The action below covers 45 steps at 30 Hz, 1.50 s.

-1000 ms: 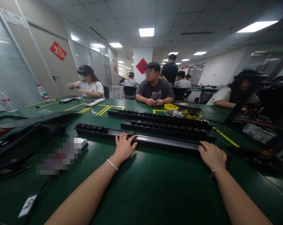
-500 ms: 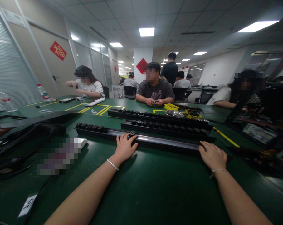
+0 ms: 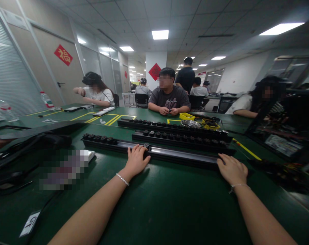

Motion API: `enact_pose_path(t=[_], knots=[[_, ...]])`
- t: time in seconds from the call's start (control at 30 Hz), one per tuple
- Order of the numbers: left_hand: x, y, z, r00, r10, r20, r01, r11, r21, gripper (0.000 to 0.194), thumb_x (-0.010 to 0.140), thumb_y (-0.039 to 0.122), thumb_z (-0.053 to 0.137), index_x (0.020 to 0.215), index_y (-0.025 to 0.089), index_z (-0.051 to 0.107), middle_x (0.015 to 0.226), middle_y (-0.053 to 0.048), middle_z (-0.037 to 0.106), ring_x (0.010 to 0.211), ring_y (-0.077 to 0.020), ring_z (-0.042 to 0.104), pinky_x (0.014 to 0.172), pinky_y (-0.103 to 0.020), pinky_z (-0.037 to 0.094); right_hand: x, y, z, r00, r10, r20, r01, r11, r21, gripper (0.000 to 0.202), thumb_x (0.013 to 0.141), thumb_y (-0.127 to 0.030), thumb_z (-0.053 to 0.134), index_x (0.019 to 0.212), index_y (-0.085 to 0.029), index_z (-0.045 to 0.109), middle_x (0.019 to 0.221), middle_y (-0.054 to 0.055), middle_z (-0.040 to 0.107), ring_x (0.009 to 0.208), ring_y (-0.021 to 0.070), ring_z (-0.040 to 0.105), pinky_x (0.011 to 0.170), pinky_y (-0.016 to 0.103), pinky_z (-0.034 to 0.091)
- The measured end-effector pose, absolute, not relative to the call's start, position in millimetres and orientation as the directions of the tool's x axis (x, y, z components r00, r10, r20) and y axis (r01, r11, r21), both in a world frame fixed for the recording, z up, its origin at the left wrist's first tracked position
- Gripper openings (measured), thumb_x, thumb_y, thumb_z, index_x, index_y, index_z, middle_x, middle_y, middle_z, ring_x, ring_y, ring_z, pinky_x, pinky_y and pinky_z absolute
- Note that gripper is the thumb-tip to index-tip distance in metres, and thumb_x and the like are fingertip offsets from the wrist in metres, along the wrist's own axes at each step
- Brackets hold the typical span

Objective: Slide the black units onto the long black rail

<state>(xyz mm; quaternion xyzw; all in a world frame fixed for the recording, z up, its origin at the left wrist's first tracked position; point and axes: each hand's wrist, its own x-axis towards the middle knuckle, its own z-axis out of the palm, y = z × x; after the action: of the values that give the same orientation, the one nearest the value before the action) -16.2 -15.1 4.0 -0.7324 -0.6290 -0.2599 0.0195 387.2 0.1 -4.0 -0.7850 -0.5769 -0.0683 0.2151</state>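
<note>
A long black rail (image 3: 180,154) lies across the green table, with several small black parts (image 3: 100,138) in its left end. Farther along it, a single black part (image 3: 147,146) sits in the channel. My left hand (image 3: 136,160) is beside that single part, fingers apart, their tips on the rail and the thumb at its near edge. At the right end of the rail, my right hand (image 3: 233,169) grips it with curved fingers. Two more black rails, the middle one (image 3: 169,139) and the far one (image 3: 134,124), carry rows of similar parts.
Behind the rails are a yellow tray (image 3: 187,116) and a round metal dish (image 3: 190,124). Black straps and cables (image 3: 29,151) and a partly blurred device (image 3: 91,156) lie left. Wires (image 3: 289,170) lie right. Other people sit around the table (image 3: 169,211).
The single black part has shifted slightly right along the rail, and the fingertips of my left hand have moved slightly with it. My right hand has stayed in place.
</note>
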Motion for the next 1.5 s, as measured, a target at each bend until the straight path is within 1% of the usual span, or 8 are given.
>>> enact_pose_path(t=[0.23, 0.47, 0.67, 0.97, 1.23, 1.33, 1.43, 1.5], knots=[[-17.9, -12.0, 1.8, 0.034, 0.916, 0.401, 0.921, -0.184, 0.342, 0.026, 0.083, 0.036, 0.051, 0.103, 0.019, 0.05, 0.121, -0.012, 0.057, 0.132, -0.0271, 0.033, 0.11, -0.059, 0.014, 387.6, 1.0, -5.6, 0.333, 0.879, 0.341, 0.933, -0.256, -0.253, 0.056, 0.085, -0.046, 0.027, 0.123, -0.022, 0.059, 0.134, 0.004, 0.054, 0.127, 0.0277, 0.041, 0.106, 0.052, 0.025], [-19.1, -12.2, 2.6, 0.055, 0.919, 0.39, 0.915, -0.203, 0.349, 0.023, 0.082, 0.035, 0.052, 0.1, 0.021, 0.049, 0.126, -0.012, 0.056, 0.133, -0.0269, 0.033, 0.11, -0.06, 0.012, 387.9, 1.2, -5.3, 0.341, 0.871, 0.354, 0.929, -0.253, -0.272, 0.054, 0.084, -0.045, 0.028, 0.122, -0.023, 0.06, 0.133, 0.004, 0.055, 0.126, 0.0278, 0.041, 0.105, 0.053, 0.026], [-19.5, -11.3, 3.0, 0.051, 0.926, 0.374, 0.917, -0.192, 0.35, 0.023, 0.082, 0.035, 0.052, 0.1, 0.021, 0.05, 0.127, -0.011, 0.056, 0.133, -0.026, 0.033, 0.111, -0.06, 0.012, 387.9, 0.6, -4.1, 0.334, 0.874, 0.352, 0.928, -0.24, -0.283, 0.055, 0.084, -0.046, 0.029, 0.123, -0.023, 0.06, 0.132, 0.006, 0.055, 0.126, 0.0304, 0.041, 0.104, 0.056, 0.026], [-20.7, -10.6, 2.5, 0.067, 0.926, 0.373, 0.913, -0.207, 0.351, 0.022, 0.082, 0.036, 0.052, 0.098, 0.022, 0.05, 0.128, -0.01, 0.056, 0.133, -0.0266, 0.034, 0.11, -0.061, 0.011, 385.6, -0.6, -1.4, 0.332, 0.882, 0.335, 0.932, -0.252, -0.261, 0.057, 0.085, -0.047, 0.027, 0.124, -0.02, 0.059, 0.133, 0.007, 0.054, 0.126, 0.0297, 0.041, 0.105, 0.055, 0.026], [-19.8, -11.3, 3.8, 0.073, 0.929, 0.363, 0.919, -0.205, 0.338, 0.027, 0.082, 0.035, 0.052, 0.106, 0.022, 0.052, 0.128, -0.009, 0.057, 0.132, -0.0263, 0.035, 0.11, -0.06, 0.01, 386.0, -0.2, -3.7, 0.333, 0.873, 0.356, 0.931, -0.243, -0.274, 0.055, 0.084, -0.044, 0.028, 0.122, -0.022, 0.06, 0.132, 0.006, 0.055, 0.126, 0.0293, 0.042, 0.104, 0.054, 0.026], [-19.7, -11.0, 2.0, 0.061, 0.923, 0.38, 0.924, -0.197, 0.329, 0.036, 0.082, 0.035, 0.051, 0.115, 0.021, 0.051, 0.127, -0.01, 0.057, 0.132, -0.0263, 0.035, 0.111, -0.059, 0.011, 385.9, -0.4, -3.1, 0.333, 0.873, 0.355, 0.93, -0.244, -0.273, 0.055, 0.084, -0.045, 0.028, 0.122, -0.022, 0.06, 0.132, 0.006, 0.055, 0.126, 0.0293, 0.042, 0.105, 0.054, 0.026], [-19.6, -10.7, -0.2, 0.042, 0.913, 0.406, 0.933, -0.182, 0.312, 0.046, 0.083, 0.036, 0.05, 0.125, 0.018, 0.047, 0.131, -0.012, 0.053, 0.132, -0.027, 0.034, 0.111, -0.057, 0.013, 385.8, -0.9, -2.3, 0.337, 0.877, 0.343, 0.929, -0.25, -0.274, 0.056, 0.084, -0.046, 0.027, 0.123, -0.021, 0.06, 0.133, 0.005, 0.054, 0.126, 0.029, 0.041, 0.106, 0.054, 0.024], [-19.9, -10.5, -1.3, 0.049, 0.913, 0.405, 0.937, -0.183, 0.298, 0.047, 0.084, 0.037, 0.049, 0.127, 0.019, 0.047, 0.134, -0.011, 0.052, 0.133, -0.0274, 0.033, 0.111, -0.057, 0.012, 385.6, -1.1, -1.8, 0.341, 0.879, 0.335, 0.927, -0.255, -0.275, 0.056, 0.084, -0.046, 0.027, 0.123, -0.021, 0.059, 0.134, 0.005, 0.054, 0.127, 0.0286, 0.041, 0.106, 0.053, 0.024]])
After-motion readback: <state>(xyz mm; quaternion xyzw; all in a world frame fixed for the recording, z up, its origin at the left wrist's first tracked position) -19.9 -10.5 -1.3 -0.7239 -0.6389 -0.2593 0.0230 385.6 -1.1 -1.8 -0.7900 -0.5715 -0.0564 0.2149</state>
